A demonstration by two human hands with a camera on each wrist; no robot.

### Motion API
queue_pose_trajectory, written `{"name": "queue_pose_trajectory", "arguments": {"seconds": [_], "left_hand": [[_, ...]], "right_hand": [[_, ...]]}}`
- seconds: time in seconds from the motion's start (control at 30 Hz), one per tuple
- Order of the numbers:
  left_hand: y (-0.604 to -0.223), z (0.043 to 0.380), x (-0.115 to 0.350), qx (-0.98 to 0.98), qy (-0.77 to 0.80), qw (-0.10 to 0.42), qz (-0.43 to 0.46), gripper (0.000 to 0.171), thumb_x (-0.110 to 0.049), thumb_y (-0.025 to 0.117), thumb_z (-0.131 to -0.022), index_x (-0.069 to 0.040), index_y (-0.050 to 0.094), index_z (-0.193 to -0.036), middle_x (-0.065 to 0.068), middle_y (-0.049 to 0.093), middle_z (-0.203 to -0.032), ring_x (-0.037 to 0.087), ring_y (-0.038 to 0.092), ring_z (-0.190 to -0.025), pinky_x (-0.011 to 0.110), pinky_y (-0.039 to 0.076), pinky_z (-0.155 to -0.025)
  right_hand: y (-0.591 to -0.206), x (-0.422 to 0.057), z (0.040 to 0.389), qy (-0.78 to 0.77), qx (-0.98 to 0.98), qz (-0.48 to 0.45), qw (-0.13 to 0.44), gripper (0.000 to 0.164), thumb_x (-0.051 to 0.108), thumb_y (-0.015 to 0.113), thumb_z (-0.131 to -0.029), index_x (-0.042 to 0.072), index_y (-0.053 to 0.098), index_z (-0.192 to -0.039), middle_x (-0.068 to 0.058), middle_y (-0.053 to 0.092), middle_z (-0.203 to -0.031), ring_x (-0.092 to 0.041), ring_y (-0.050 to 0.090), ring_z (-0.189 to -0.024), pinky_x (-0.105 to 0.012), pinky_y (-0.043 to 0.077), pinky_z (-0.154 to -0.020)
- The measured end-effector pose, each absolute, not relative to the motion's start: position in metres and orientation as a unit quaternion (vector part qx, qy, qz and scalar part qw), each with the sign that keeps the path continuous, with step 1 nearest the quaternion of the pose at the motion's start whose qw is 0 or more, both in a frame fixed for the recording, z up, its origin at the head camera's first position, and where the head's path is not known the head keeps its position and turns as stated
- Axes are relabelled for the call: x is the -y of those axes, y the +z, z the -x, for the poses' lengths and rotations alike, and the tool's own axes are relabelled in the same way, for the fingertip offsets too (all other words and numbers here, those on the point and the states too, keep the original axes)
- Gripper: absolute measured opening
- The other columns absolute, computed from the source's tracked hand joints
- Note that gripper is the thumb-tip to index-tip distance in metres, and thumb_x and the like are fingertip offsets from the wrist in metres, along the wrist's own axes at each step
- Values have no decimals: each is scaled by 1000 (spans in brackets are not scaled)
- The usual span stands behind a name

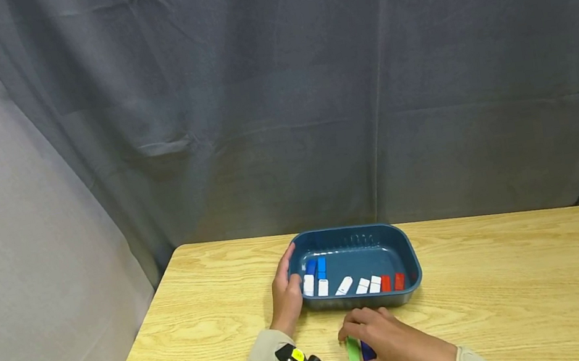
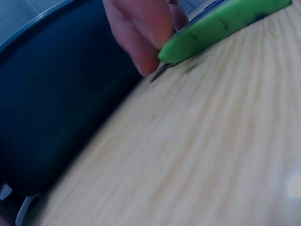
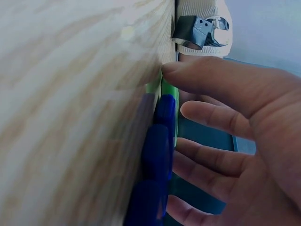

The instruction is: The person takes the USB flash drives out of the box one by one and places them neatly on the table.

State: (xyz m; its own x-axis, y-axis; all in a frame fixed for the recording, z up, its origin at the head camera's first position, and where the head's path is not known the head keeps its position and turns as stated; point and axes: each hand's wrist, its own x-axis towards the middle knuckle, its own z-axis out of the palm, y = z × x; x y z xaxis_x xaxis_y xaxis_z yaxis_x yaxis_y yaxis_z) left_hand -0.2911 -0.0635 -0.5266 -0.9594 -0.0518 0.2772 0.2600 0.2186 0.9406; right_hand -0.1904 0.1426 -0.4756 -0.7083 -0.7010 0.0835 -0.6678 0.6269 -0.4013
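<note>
Fingers [image 3: 214, 115] of the right hand [image 1: 395, 342] arch narrowly over a light-green block [image 1: 353, 352], gripping it with the thumb at its near end and fingertips at its far end. Dark-blue blocks [image 3: 155, 146] lie just beside it, under the palm. Just beyond, on the bench [image 1: 506, 279], a dark teal tray [image 1: 363, 300] carries white, red and brighter blue blocks [image 1: 321, 265]; the left hand [image 1: 286, 296] rests against its left side, index finger extended.
</note>
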Motion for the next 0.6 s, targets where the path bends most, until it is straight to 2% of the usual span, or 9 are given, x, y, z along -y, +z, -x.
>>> {"name": "queue_pose_trajectory", "arguments": {"seconds": [0.2,0.6], "left_hand": [[-498,273,62,769,-622,125,75,59,9,40,-89,-6,41,-146,10,40,-150,27,30,-141,50,22,-114],[-492,269,63,765,-627,122,83,59,7,43,-88,-5,41,-146,11,40,-150,27,31,-141,49,22,-114]], "right_hand": [[-476,-143,190,-207,-900,383,35,34,32,76,-79,28,63,-111,10,54,-115,-10,50,-103,-36,41,-79],[-475,-142,190,-209,-899,383,37,35,34,73,-81,26,64,-114,8,55,-118,-10,51,-105,-39,43,-84]]}}
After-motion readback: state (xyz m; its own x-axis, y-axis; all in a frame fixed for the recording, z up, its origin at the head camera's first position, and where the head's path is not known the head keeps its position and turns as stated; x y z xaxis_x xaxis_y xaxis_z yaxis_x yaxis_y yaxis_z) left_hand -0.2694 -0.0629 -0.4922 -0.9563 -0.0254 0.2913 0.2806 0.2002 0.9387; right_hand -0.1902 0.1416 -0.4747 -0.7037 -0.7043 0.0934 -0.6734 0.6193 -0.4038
